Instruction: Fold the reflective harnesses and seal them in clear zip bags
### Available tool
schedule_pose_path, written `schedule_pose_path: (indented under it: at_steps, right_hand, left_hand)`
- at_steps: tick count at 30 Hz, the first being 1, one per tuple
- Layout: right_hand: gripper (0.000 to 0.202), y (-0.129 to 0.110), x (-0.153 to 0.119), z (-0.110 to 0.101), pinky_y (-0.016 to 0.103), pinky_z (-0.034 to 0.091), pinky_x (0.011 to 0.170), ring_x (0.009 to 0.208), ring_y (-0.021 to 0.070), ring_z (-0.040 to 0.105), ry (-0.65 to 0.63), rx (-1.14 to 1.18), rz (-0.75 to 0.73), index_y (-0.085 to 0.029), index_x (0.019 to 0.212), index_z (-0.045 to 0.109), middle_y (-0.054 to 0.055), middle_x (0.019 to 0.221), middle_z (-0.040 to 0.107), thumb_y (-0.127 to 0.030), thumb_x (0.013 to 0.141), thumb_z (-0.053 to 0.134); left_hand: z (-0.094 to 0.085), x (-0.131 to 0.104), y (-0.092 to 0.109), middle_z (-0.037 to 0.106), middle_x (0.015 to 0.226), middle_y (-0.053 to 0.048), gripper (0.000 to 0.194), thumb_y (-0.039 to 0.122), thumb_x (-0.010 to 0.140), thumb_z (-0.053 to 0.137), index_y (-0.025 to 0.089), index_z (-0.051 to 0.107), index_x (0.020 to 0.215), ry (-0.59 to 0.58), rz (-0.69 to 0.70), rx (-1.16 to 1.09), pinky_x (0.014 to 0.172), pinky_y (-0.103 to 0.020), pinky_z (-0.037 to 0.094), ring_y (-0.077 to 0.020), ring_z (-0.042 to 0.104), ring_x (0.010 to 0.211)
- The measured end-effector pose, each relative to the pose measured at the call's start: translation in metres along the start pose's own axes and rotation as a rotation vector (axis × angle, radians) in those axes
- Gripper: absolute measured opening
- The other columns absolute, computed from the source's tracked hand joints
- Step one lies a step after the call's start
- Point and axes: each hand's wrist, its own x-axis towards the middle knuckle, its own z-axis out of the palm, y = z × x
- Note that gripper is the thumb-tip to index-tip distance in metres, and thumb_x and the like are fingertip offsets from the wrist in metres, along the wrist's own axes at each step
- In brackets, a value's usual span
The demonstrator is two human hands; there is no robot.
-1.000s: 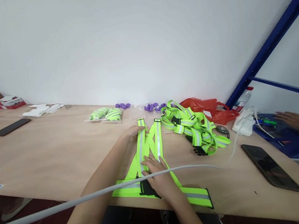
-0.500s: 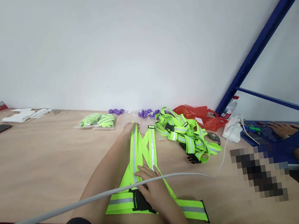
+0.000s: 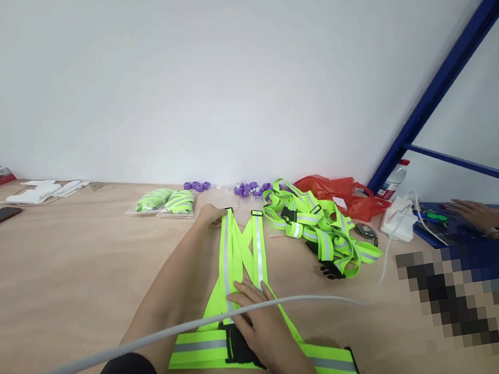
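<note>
A neon-yellow reflective belt vest (image 3: 228, 265) with grey stripes lies spread on the table before me. Its two shoulder straps point away from me, each with a black slider at the far end. At the far end of the left strap is my left hand (image 3: 210, 215), fingers curled in at its edge and partly hidden. My right hand (image 3: 262, 319) rests flat over the lower middle of the vest, fingers stretched out, partly covering the black buckle (image 3: 238, 345). The waist band (image 3: 335, 366) runs along the table's near edge.
To the right lies a tangled heap of reflective straps (image 3: 327, 235), before a red plastic bag (image 3: 339, 195). Bagged straps (image 3: 179, 202) and purple rolls (image 3: 252, 188) sit near the wall. A white cable (image 3: 177, 329) crosses the view. A co-worker's hand (image 3: 474, 216) is at right.
My left hand has shifted slightly left at the strap's end, where the black slider now shows. My right hand stays on the vest. The view has moved slightly.
</note>
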Motion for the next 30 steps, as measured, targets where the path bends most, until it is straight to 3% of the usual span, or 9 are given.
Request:
schedule_pose_path:
  at_steps: [4, 14, 19, 26, 30]
  right_hand:
    - [0.029, 0.000, 0.000, 0.000, 0.055, 0.021, 0.122, 0.145, 0.0268, 0.041, 0.004, 0.001, 0.006, -0.030, 0.120, 0.069, 0.003, 0.145, 0.059, -0.022, 0.096, 0.056]
    - [0.032, -0.004, -0.001, -0.003, 0.049, 0.027, 0.121, 0.146, 0.0247, 0.040, -0.013, 0.013, 0.021, -0.031, 0.125, 0.067, 0.000, 0.146, 0.059, -0.023, 0.096, 0.056]
    - [0.032, -0.003, 0.001, -0.003, 0.051, 0.028, 0.120, 0.146, 0.0272, 0.039, -0.033, -0.015, 0.013, -0.028, 0.126, 0.066, 0.004, 0.144, 0.060, -0.023, 0.096, 0.054]
    - [0.030, -0.001, 0.001, 0.000, 0.052, 0.030, 0.118, 0.141, 0.0273, 0.047, -0.003, -0.002, 0.010, -0.031, 0.121, 0.068, 0.003, 0.138, 0.065, -0.023, 0.096, 0.055]
    - [0.034, -0.002, -0.001, 0.000, 0.052, 0.028, 0.120, 0.146, 0.0275, 0.040, -0.026, -0.012, 0.008, -0.030, 0.125, 0.067, 0.004, 0.144, 0.060, -0.021, 0.095, 0.054]
  left_hand:
    - [-0.002, 0.001, 0.005, 0.062, 0.127, -0.010, 0.035, 0.034, 0.098, 0.063, 0.016, 0.060, 0.127, -0.090, 0.080, 0.245, 0.089, -0.044, 0.057, -0.0244, 0.065, 0.107]
    - [0.003, -0.009, 0.009, 0.061, 0.129, -0.011, 0.034, 0.034, 0.098, 0.062, 0.017, 0.060, 0.127, -0.013, 0.407, 0.590, 0.092, -0.045, 0.056, -0.0245, 0.064, 0.109]
    - [-0.001, -0.012, 0.003, 0.063, 0.125, -0.010, 0.033, 0.035, 0.098, 0.062, 0.016, 0.061, 0.125, -0.087, 0.499, 0.597, 0.090, -0.045, 0.056, -0.0238, 0.065, 0.106]
    - [-0.012, -0.007, -0.002, 0.065, 0.119, -0.009, 0.029, 0.035, 0.098, 0.063, 0.016, 0.064, 0.119, -0.229, 0.543, 0.496, 0.086, -0.041, 0.058, -0.0221, 0.066, 0.100]
    - [-0.015, -0.006, 0.000, 0.065, 0.121, -0.009, 0.029, 0.034, 0.098, 0.063, 0.016, 0.063, 0.121, -0.233, 0.545, 0.425, 0.088, -0.042, 0.057, -0.0220, 0.066, 0.102]
